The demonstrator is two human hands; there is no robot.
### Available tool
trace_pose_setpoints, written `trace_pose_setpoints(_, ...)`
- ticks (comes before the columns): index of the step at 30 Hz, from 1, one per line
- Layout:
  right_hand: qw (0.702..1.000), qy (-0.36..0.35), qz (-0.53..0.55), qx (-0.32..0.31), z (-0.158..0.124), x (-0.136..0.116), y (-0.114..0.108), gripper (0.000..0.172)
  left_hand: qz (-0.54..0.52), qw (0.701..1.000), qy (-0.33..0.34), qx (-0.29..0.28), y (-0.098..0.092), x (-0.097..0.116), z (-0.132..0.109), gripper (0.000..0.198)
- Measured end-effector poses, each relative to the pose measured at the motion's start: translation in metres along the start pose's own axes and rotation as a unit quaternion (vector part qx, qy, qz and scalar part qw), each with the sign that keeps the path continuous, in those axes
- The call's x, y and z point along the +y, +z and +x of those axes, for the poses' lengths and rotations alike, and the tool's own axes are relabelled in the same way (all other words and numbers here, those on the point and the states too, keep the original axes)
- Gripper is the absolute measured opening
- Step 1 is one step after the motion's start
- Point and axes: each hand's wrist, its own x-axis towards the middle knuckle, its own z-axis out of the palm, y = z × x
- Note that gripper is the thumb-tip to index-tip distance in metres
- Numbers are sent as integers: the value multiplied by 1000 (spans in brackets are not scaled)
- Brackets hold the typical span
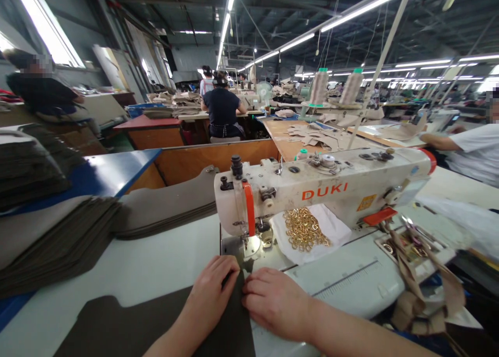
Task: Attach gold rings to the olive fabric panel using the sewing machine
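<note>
A dark grey-brown fabric panel (pixel 156 320) lies on the machine table, its far corner near the needle area of a white sewing machine (pixel 288 183). My left hand (pixel 214 284) rests on the panel with thumb and fingers pinched together at its upper end. Close beside it, my right hand (pixel 275 301) has its fingers curled at the panel's right edge, and its fingertips are partly hidden. Just beyond both hands is the presser foot with a shiny needle plate (pixel 252 247). Under the machine arm, gold metal rings (pixel 306 229) lie in a heap on white cloth (pixel 341 227).
Stacked dark panels (pixel 58 237) stand at the left, with another stack (pixel 167 203) behind. A tray (pixel 423 245) holds scissors and hardware, with beige straps (pixel 417 305) hanging over it. Thread cones (pixel 319 88) stand behind the machine. Co-workers sit ahead and at both sides.
</note>
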Motion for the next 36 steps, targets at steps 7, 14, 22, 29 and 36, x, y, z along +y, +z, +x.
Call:
trace_pose_setpoints(7, 1000, -1, 7, 6, 0, 0, 1, 11, -2, 1000, -2, 0, -2, 0, 0, 15)
trace_pose_setpoints(14, 1000, 5, 8, -2, 1, 0, -1, 10, -3, 1000, -6, 1, -1, 1, -1, 17)
trace_pose_setpoints(22, 998, 51, 4, 28, 3, -2, -1, 17, -6, 1000, -9, -2, -1, 1, 1, 17)
trace_pose_setpoints(29, 998, 51, 8, 24, 3, -1, 2, 16, -6, 1000, -7, 0, -2, 2, 1, 18)
trace_pose_setpoints(36, 998, 53, 12, 20, 3, -3, 1, 16, -7, 1000, 0, 7, 0, 1, 1, 17)
